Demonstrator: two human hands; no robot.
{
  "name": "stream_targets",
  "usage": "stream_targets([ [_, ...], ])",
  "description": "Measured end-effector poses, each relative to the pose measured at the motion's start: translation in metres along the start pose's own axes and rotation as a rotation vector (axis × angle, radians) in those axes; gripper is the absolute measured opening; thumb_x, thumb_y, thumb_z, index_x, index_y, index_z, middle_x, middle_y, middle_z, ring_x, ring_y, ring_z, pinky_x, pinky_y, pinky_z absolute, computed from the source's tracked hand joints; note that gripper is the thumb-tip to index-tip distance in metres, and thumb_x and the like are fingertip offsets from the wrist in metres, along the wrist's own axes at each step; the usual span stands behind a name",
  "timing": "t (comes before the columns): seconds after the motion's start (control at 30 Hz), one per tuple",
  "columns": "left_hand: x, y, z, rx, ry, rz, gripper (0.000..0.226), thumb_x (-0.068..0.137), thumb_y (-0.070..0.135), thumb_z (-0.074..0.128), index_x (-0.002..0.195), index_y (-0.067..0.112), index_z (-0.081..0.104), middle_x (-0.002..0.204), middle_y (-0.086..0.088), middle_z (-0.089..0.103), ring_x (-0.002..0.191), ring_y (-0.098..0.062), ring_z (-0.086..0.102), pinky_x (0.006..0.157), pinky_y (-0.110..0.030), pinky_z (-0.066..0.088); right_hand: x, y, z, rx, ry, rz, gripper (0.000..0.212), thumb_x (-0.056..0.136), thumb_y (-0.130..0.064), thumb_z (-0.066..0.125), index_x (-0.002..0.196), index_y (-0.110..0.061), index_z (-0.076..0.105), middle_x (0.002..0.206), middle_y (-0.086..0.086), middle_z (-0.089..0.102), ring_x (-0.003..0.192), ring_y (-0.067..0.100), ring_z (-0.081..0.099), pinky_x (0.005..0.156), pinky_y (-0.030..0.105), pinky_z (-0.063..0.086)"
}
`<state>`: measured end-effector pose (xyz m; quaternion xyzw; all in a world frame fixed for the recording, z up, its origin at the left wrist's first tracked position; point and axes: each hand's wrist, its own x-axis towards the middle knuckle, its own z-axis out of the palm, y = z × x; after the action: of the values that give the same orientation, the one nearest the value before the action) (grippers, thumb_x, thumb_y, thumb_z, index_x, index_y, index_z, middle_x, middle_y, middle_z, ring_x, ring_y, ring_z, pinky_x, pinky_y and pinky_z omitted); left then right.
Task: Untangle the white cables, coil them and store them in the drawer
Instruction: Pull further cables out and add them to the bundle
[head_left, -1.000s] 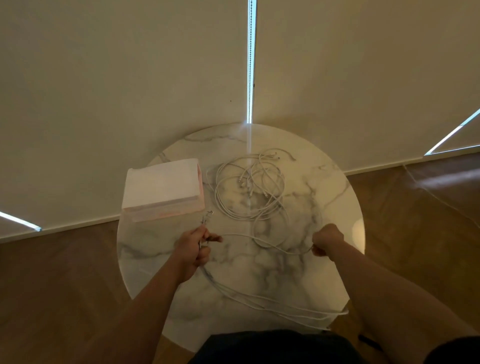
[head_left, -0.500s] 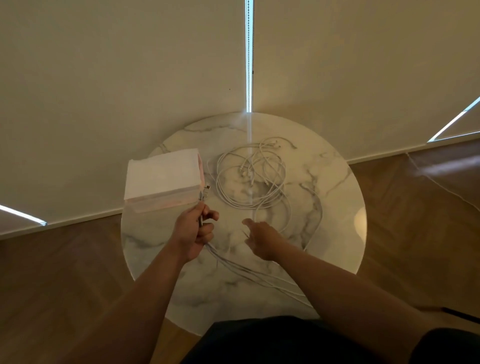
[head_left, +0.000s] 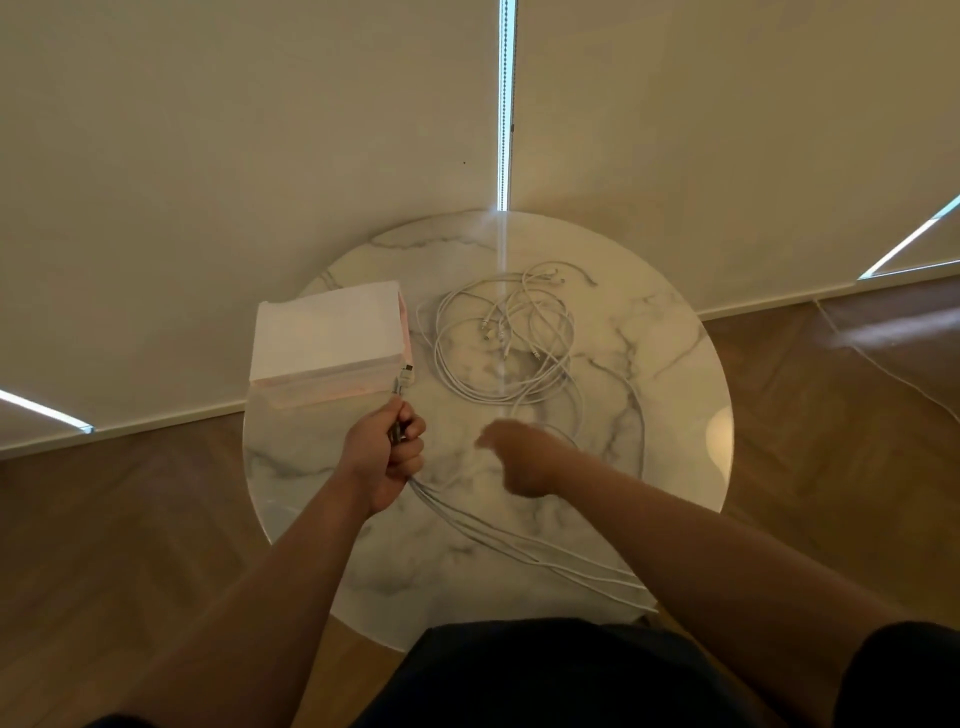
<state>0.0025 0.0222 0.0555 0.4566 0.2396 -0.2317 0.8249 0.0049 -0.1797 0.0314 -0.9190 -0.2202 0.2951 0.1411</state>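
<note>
A tangle of white cables (head_left: 506, 345) lies on the far half of the round marble table (head_left: 670, 364). My left hand (head_left: 387, 460) is closed around a bundle of cable strands, with connector ends (head_left: 404, 375) sticking up beside the drawer box. Those strands (head_left: 524, 548) trail from my fist across the table toward its near right edge. My right hand (head_left: 522, 457) hovers blurred over the table just below the tangle; its fingers look loosely curled and I cannot see a cable in it. The white drawer box (head_left: 327, 340) with pinkish sides stands at the table's left.
Cream roller blinds (head_left: 260, 156) hang behind the table with a bright gap (head_left: 503, 104) between them. Wooden floor (head_left: 841, 415) surrounds the table. A thin cord (head_left: 883, 371) runs over the floor at the right.
My right hand let go of the cable near the table's right side and swung left to the middle. My left hand lifted the held strands toward the drawer box.
</note>
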Motion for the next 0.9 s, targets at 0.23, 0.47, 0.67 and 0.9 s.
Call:
stream_targets([
  [0.23, -0.002, 0.005, -0.006, -0.028, 0.04, 0.047, 0.038, 0.106, 0.03, 0.029, 0.072, 0.016, 0.039, 0.055, 0.003, 0.033, 0.034, -0.005, 0.018, 0.034, -0.02, 0.014, -0.001, -0.036, 0.02, 1.008, -0.514, 0.029, 0.034, 0.077, -0.021, 0.052, 0.096, 0.002, 0.068, 0.093, 0.02, 0.069, 0.091, 0.029, 0.065, 0.094, 0.042, 0.047],
  [0.47, -0.002, 0.004, -0.027, 0.026, 0.136, 0.032, 0.039, 0.107, 0.029, 0.028, 0.072, 0.016, 0.04, 0.055, 0.003, 0.031, 0.033, -0.006, 0.018, 0.032, -0.019, 0.015, -0.014, 0.005, 0.023, 0.597, -0.594, 0.048, 0.028, 0.093, -0.018, 0.062, 0.065, -0.013, 0.058, 0.048, -0.002, 0.06, 0.048, 0.014, 0.059, 0.065, 0.031, 0.049],
  [0.67, 0.001, 0.014, -0.077, 0.103, 0.275, 0.04, 0.04, 0.107, 0.03, 0.026, 0.072, 0.017, 0.039, 0.047, 0.007, 0.031, 0.031, -0.005, 0.02, 0.033, -0.017, 0.013, -0.032, 0.063, 0.026, 0.311, -0.669, 0.268, 0.033, 0.091, -0.03, 0.061, 0.063, -0.013, 0.057, 0.055, 0.003, 0.062, 0.051, 0.017, 0.061, 0.068, 0.033, 0.05],
  [0.9, 0.002, 0.031, -0.101, 0.758, 0.503, 0.141, 0.032, 0.1, 0.014, 0.038, 0.07, 0.01, 0.049, 0.07, -0.015, 0.058, 0.034, -0.009, 0.031, 0.04, -0.017, 0.023, -0.045, 0.072, 0.027, 0.529, -0.649, 0.326, 0.031, 0.096, -0.031, 0.059, 0.074, -0.01, 0.055, 0.062, 0.004, 0.056, 0.056, 0.017, 0.055, 0.062, 0.031, 0.049],
])
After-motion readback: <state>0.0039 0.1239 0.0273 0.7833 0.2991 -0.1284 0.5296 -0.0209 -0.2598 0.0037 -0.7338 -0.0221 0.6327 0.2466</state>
